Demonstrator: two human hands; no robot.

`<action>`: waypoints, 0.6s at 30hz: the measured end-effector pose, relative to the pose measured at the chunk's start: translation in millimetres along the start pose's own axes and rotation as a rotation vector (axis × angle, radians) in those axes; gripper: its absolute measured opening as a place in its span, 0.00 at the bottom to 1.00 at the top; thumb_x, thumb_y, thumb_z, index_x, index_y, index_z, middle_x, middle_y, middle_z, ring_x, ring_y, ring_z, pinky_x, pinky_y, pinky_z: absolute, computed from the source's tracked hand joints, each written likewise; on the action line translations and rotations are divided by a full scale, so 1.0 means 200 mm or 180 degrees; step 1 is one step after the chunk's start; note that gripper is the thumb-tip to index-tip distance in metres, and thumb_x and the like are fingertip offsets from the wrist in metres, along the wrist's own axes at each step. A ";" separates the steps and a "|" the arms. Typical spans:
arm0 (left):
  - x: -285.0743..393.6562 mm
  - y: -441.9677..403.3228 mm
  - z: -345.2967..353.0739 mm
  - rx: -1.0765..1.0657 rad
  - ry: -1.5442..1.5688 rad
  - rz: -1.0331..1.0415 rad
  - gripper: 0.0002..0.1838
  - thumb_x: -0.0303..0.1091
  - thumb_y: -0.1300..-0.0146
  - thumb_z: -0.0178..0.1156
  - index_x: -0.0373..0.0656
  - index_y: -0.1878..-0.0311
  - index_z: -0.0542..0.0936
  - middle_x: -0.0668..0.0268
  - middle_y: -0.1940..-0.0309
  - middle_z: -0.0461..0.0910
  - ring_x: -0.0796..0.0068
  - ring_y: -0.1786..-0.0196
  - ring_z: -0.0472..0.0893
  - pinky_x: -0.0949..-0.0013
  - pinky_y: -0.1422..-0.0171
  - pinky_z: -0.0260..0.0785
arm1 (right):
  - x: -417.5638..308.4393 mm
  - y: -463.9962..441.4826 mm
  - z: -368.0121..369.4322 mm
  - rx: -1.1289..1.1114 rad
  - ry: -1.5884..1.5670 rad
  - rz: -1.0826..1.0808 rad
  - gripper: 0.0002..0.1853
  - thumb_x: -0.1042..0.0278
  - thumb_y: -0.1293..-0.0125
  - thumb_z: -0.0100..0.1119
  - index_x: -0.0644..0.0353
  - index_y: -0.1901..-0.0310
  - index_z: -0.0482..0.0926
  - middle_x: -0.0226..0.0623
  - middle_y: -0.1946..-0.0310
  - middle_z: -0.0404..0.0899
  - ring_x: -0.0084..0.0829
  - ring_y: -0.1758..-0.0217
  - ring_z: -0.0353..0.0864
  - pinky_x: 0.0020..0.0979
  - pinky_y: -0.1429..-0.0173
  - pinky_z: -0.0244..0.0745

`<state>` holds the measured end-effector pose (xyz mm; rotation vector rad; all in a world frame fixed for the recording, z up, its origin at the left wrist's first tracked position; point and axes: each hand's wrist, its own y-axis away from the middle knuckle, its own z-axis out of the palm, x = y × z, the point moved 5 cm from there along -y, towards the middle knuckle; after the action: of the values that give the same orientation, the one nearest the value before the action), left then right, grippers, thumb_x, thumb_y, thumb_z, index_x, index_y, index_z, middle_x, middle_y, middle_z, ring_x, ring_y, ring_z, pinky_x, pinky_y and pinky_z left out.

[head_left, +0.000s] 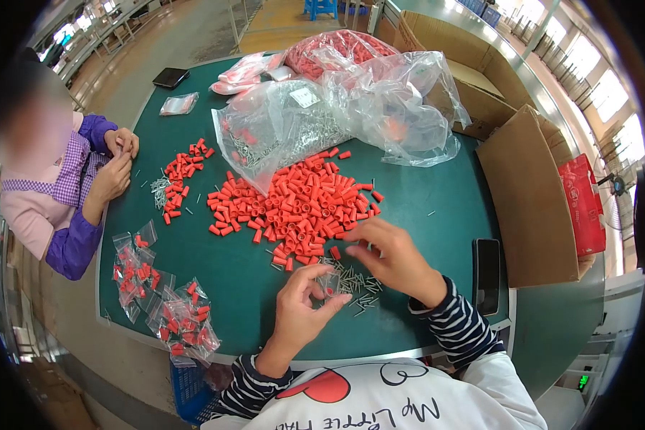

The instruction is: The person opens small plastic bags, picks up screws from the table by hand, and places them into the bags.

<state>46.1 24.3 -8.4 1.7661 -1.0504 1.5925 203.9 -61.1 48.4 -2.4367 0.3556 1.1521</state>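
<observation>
My left hand (301, 304) is closed on a small clear plastic bag (329, 282), held between thumb and fingers over the table. What the bag contains is hard to make out. My right hand (393, 259) is at the near edge of a large pile of red plastic caps (301, 204). Its thumb and index finger are slightly apart, beside a single red cap (335, 253), with nothing visible between them. Below and between both hands lie loose metal screws (362, 283) in a scattered heap.
Filled bags (186, 322) lie at the left front. A co-worker's hands (120, 161) are beside a smaller cap heap (186, 165). Large clear sacks (279, 118) stand at the back. A phone (486, 276) and a cardboard box (527, 208) are on the right.
</observation>
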 end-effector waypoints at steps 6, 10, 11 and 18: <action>0.01 0.00 0.00 0.0107 -0.0112 0.0316 0.31 0.22 0.53 0.78 0.38 0.43 0.76 0.66 0.48 0.80 0.85 0.66 0.70 0.78 0.58 0.72 | 0.09 0.01 0.19 -0.0206 0.0771 -0.0256 0.12 0.73 0.41 0.65 0.63 0.55 0.80 0.42 0.65 0.78 0.46 0.59 0.81 0.42 0.57 0.77; 0.01 0.00 -0.01 0.0176 -0.0094 0.0293 0.32 0.23 0.53 0.79 0.38 0.43 0.77 0.65 0.49 0.80 0.84 0.67 0.71 0.78 0.59 0.72 | 0.10 0.00 0.17 -0.0147 0.0616 -0.0175 0.10 0.75 0.41 0.65 0.62 0.57 0.80 0.39 0.65 0.79 0.42 0.63 0.81 0.39 0.61 0.77; 0.02 0.00 -0.02 0.0203 -0.0134 0.0269 0.32 0.23 0.54 0.79 0.38 0.43 0.77 0.65 0.49 0.79 0.84 0.67 0.71 0.78 0.59 0.72 | 0.10 0.00 0.14 -0.0074 0.0435 -0.0108 0.09 0.76 0.41 0.65 0.62 0.58 0.80 0.38 0.65 0.79 0.40 0.65 0.82 0.38 0.63 0.77; 0.00 0.00 -0.01 0.0249 -0.0196 0.0305 0.33 0.24 0.55 0.80 0.38 0.43 0.77 0.63 0.48 0.79 0.82 0.65 0.74 0.77 0.60 0.72 | -0.20 0.07 -0.01 0.0289 -0.0626 -0.0483 0.07 0.78 0.41 0.68 0.63 0.61 0.81 0.37 0.62 0.83 0.33 0.64 0.82 0.30 0.63 0.78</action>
<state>44.7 26.4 -7.1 1.8520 -1.1312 1.6668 173.8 -71.5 77.4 -2.2078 0.1562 1.2661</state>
